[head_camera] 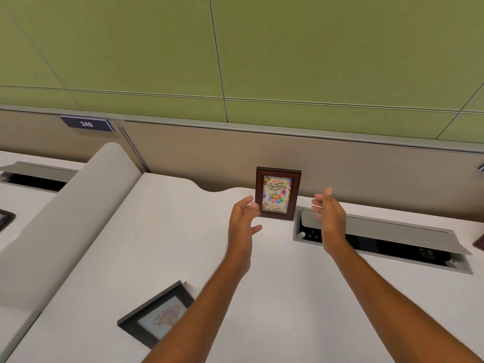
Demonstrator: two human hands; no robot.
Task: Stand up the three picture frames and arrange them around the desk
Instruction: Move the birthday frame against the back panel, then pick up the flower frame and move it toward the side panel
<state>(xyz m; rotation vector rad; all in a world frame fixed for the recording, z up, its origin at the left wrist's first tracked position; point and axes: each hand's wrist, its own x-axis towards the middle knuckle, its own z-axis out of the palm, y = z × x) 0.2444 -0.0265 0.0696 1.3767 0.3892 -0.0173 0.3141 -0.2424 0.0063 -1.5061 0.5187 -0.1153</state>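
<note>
A small brown picture frame (277,193) with a "Happy Birthday" balloon card stands upright at the back of the white desk (162,226), against the beige partition. My left hand (243,221) hovers just left of its lower corner, fingers spread, thumb close to the frame's edge. My right hand (328,213) is open a little to the frame's right, not touching it. A black frame (154,314) lies flat near the desk's front left, partly under my left forearm. A brown corner of another frame (479,242) peeks in at the right edge.
An open grey cable tray (392,231) with sockets is sunk into the desk to the right of the standing frame. A beige divider (73,213) runs along the desk's left side. Number plate 249 (86,123) hangs on the partition.
</note>
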